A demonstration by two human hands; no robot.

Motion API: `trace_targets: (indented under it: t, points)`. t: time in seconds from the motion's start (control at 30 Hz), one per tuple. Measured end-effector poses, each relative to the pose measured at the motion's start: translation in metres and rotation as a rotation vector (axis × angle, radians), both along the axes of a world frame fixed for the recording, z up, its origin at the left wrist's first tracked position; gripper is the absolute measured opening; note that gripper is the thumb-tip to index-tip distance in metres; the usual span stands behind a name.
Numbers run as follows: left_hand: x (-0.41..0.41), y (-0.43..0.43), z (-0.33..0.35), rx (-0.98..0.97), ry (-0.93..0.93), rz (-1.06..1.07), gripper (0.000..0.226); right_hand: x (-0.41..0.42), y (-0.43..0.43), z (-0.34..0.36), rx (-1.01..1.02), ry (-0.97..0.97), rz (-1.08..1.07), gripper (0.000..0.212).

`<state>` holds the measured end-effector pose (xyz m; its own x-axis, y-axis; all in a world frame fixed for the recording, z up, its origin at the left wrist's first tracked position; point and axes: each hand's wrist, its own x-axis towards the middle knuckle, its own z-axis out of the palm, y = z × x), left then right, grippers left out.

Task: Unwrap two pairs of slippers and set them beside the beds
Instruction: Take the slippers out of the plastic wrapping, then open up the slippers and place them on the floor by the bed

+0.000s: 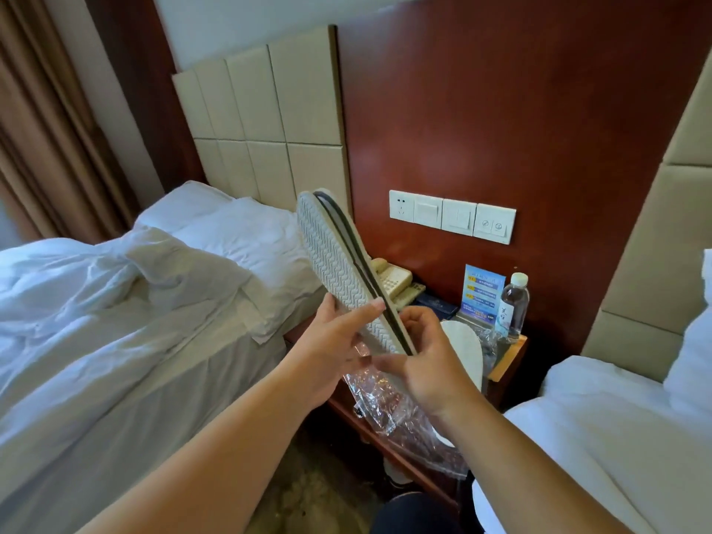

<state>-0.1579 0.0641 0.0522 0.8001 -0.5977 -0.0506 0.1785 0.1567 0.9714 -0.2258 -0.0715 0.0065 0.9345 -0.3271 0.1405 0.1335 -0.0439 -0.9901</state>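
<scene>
1. Left hand [335,341]: near, low centre. It grips the heel end of the slipper pair [339,260], with one finger laid across the ribbed sole.

2. Right hand [431,364]: level with the left and just beside it. Its fingers are curled and pinch the same heel end from the dark-edged side.

3. Slipper pair: two flat slippers pressed together and out of their wrap. The long axis rises from my hands up and away to the left, toe end toward the headboard [269,109]. The seam between the two slippers lies between my hands (neither hand is the nearer). I judge the next move is to part them at the heel.

4. Plastic wrap [385,402]: crumpled on the nightstand [508,360], below the hands. A second pale slipper [464,348] lies in it, beyond the right hand.

5. Left bed [115,321] and right bed [597,437] flank the floor [308,495] where the slippers are to go.
</scene>
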Motion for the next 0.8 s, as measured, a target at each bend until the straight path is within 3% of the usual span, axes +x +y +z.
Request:
trace_targets:
  t: [0.07,0.17,0.23,0.37,0.43,0.6,0.8]
  points:
    - [-0.01,0.011,0.01,-0.005,-0.04,0.014,0.058,-0.005,0.014,0.014,-0.031,-0.018,0.04,0.058]
    - [-0.02,0.03,0.024,-0.008,-0.101,0.038,0.035,-0.014,0.031,0.033,0.019,-0.051,0.12,0.054]
    - [-0.026,0.042,0.03,-0.006,-0.134,0.052,0.031,-0.019,0.042,0.044,0.036,-0.056,0.139,0.054]
    - [-0.032,0.062,0.036,-0.041,-0.131,0.116,0.078,-0.029,0.061,0.064,-0.004,-0.053,0.149,0.053]
    - [-0.032,0.071,0.037,-0.059,-0.137,0.124,0.09,-0.032,0.068,0.071,-0.011,-0.067,0.17,0.054]
    - [-0.033,0.094,0.041,-0.069,-0.253,0.078,0.043,-0.032,0.074,0.083,0.045,-0.096,0.205,0.061]
    - [-0.041,0.11,0.043,0.036,-0.365,0.479,0.014,-0.026,0.079,0.089,0.01,-0.049,0.088,0.052]
